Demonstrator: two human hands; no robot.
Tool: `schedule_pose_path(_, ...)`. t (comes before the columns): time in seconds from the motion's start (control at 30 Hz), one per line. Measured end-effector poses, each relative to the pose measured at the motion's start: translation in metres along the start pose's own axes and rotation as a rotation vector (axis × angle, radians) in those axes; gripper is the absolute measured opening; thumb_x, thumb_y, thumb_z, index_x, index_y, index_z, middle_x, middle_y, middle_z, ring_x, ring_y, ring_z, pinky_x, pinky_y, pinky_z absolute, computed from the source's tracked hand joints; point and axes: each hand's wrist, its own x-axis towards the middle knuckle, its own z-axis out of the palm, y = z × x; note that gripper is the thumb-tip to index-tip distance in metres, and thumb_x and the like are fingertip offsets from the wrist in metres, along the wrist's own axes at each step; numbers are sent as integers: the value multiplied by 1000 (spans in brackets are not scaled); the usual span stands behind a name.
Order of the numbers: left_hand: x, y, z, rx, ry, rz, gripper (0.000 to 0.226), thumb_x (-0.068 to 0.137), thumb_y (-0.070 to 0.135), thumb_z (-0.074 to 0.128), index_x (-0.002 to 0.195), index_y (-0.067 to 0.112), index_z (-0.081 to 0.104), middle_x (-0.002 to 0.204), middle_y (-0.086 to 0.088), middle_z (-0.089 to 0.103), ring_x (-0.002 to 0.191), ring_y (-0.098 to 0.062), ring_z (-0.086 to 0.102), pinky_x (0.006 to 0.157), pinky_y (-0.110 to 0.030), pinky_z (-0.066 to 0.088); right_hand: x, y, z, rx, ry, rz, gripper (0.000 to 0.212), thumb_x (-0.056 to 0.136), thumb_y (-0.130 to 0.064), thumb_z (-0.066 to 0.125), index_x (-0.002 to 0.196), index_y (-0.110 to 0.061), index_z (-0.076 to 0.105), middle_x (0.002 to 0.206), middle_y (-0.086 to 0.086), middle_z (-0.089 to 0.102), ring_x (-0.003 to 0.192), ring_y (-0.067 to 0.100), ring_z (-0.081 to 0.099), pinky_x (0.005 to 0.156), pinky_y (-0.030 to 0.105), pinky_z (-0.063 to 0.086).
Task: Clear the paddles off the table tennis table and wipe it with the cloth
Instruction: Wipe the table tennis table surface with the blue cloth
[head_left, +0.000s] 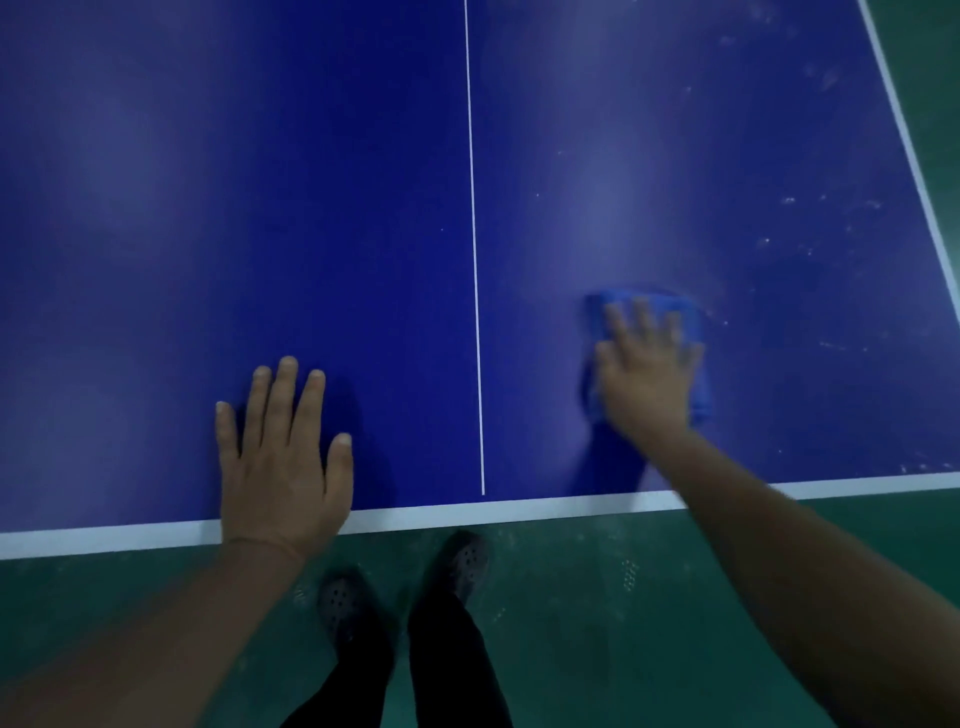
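Note:
The blue table tennis table (260, 182) fills the upper view, with a thin white centre line (475, 260) and white edge bands. A folded blue cloth (691, 322) lies on the right half, and my right hand (644, 374) presses flat on it with fingers spread; the hand is blurred. My left hand (283, 457) rests flat on the left half by the near edge, fingers straight. No paddle is in view.
Pale dusty marks (789, 202) speckle the table's right side near the right edge band (904, 135). Green floor (597, 623) lies below the near edge, where my two feet in dark perforated shoes (467, 561) stand.

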Motion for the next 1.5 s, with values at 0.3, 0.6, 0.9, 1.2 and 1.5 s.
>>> schedule_pose_path(0.3,19,14,10,119,-55,-81,70,100,49,14,159,12,11,168,-7,5,155,-23,-6,123,-58,0,-23,-26,1,64,-44,261,56,105,-46,34,158,-37,20,168,-1,13,153,38,6,118,67,7)
schedule_pose_path(0.6,19,13,15,63,39,-105,71,102,47,16,156,2,20,166,-14,14,154,-25,8,123,-51,3,-18,-236,19,127,-52,-373,56,102,-49,23,156,-36,27,167,1,19,153,41,2,117,69,-3)
schedule_pose_path(0.9,20,14,13,90,-32,-85,68,101,46,16,157,7,18,166,-14,11,155,-26,1,122,-57,5,179,-38,-14,74,-22,234,58,101,-47,26,158,-42,16,169,-3,9,153,40,2,114,74,4)
schedule_pose_path(1.2,19,16,10,80,-38,-95,70,99,45,18,157,5,23,166,-16,12,155,-28,3,122,-60,6,28,-107,9,-24,-9,-481,54,101,-46,34,154,-36,32,165,3,26,151,44,16,115,72,13)
schedule_pose_path(1.5,20,15,10,94,-40,-101,69,100,46,15,158,9,18,167,-14,9,155,-26,-1,123,-58,4,122,19,-20,-29,-85,-123,65,94,-55,19,157,-37,23,168,-1,14,154,37,6,117,69,7)
